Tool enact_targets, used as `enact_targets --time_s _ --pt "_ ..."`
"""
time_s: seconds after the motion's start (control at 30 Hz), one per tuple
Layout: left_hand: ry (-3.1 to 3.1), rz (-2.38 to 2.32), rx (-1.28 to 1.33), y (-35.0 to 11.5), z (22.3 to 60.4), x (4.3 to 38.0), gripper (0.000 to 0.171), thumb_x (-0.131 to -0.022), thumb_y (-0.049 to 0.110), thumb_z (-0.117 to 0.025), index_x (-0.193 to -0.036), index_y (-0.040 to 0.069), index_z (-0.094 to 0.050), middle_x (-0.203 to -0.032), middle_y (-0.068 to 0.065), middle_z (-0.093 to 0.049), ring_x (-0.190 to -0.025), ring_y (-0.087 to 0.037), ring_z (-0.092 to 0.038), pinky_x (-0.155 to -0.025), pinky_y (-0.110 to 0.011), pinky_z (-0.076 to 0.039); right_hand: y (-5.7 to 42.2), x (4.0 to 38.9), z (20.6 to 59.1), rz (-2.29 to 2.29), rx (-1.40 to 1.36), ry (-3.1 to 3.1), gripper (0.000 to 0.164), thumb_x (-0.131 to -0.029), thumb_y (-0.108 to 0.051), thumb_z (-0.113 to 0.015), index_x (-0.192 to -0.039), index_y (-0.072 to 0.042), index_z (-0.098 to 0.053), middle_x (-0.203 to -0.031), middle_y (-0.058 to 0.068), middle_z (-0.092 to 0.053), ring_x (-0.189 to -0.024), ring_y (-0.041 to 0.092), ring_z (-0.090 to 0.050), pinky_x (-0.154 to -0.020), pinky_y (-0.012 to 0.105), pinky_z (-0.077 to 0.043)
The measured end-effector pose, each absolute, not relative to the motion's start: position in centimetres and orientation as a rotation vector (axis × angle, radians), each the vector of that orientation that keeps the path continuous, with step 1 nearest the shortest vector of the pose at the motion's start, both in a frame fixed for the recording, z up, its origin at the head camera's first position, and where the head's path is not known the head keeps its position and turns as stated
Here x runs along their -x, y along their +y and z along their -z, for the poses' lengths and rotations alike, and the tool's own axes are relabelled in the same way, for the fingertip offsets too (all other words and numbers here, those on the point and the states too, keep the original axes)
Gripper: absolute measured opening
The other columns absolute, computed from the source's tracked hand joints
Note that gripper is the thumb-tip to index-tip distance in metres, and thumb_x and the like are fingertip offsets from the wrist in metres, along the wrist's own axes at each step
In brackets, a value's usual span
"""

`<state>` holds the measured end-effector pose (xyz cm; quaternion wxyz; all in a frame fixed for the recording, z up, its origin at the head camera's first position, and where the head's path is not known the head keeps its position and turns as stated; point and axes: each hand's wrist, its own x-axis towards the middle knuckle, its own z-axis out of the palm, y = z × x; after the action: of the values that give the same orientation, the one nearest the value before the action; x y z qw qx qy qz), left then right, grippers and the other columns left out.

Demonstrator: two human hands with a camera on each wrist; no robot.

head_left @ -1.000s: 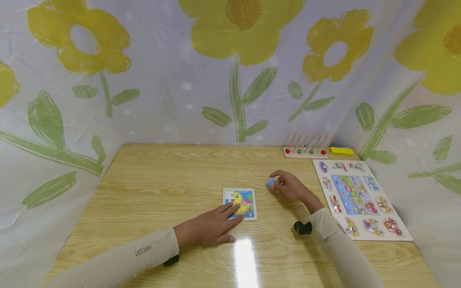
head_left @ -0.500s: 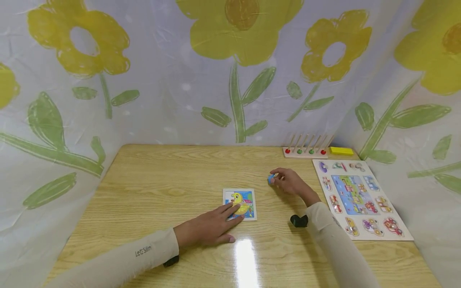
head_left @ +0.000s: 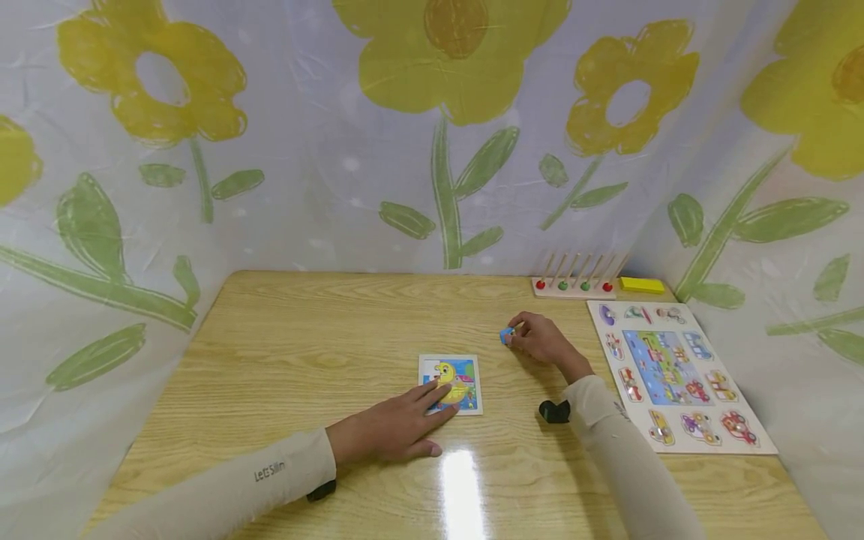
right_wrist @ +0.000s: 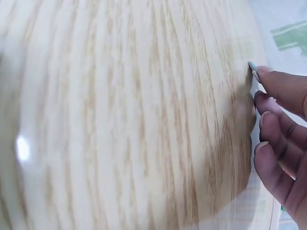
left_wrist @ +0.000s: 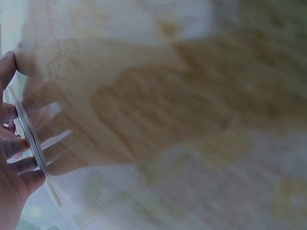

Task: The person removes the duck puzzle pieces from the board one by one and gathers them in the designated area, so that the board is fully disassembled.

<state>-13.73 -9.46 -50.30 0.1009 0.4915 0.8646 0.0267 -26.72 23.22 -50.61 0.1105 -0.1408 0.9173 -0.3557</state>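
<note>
The right hand (head_left: 538, 336) pinches one small blue puzzle piece (head_left: 506, 336) in the head view. Left of that grip, the left hand (head_left: 398, 427), fingers spread, rests on one square white-framed duck puzzle (head_left: 466, 371). Right of the grip are one pale peg rack (head_left: 574, 291) with four round beads, two red, two green; one yellow oblong block (head_left: 642, 285); one large white picture board (head_left: 617, 362). The left wrist view shows fingers at the puzzle's edge; the right, the piece at the thumb tip.

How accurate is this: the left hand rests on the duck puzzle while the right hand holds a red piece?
Not quite: the right hand holds a blue piece, not a red one, as the head view shows. The left hand does rest on the duck puzzle.
</note>
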Motion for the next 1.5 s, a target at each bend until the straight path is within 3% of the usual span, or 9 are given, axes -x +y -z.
enact_targets --time_s 0.43,0.9,1.5 --pt "2.568 -0.102 -1.480 -9.6 50.1 13.8 0.067 -0.106 0.051 -0.041 -0.160 0.013 -0.029 -0.165 -0.021 -0.021 -0.151 -0.042 -0.024 -0.118 -0.048 -0.034 23.1 26.8 49.3 0.807 0.303 2.751 0.027 -0.098 -0.033 -0.067 -0.115 -0.012 -0.066 -0.107 0.012 -0.071 -0.096 0.027 -0.065 -0.083 0.046 -0.051" --pt "2.564 -0.086 -1.467 -9.5 50.3 13.8 0.068 -0.106 0.053 -0.039 -0.160 0.015 -0.027 -0.166 -0.019 -0.020 -0.152 -0.040 -0.022 -0.118 -0.046 -0.034 22.9 27.1 49.0 0.785 0.331 2.713 0.028 -0.099 -0.027 -0.066 -0.120 -0.010 -0.067 -0.112 0.015 -0.071 -0.101 0.031 -0.066 -0.090 0.051 -0.051" --pt "2.556 -0.056 -1.449 -9.5 50.0 13.6 0.067 -0.106 0.052 -0.038 -0.160 0.015 -0.027 -0.166 -0.019 -0.020 -0.152 -0.039 -0.023 -0.119 -0.045 -0.034 23.5 26.4 48.9 0.881 0.424 2.723 0.031 -0.099 -0.024 -0.066 -0.122 -0.003 -0.067 -0.105 0.017 -0.070 -0.094 0.028 -0.067 -0.086 0.048 -0.054"
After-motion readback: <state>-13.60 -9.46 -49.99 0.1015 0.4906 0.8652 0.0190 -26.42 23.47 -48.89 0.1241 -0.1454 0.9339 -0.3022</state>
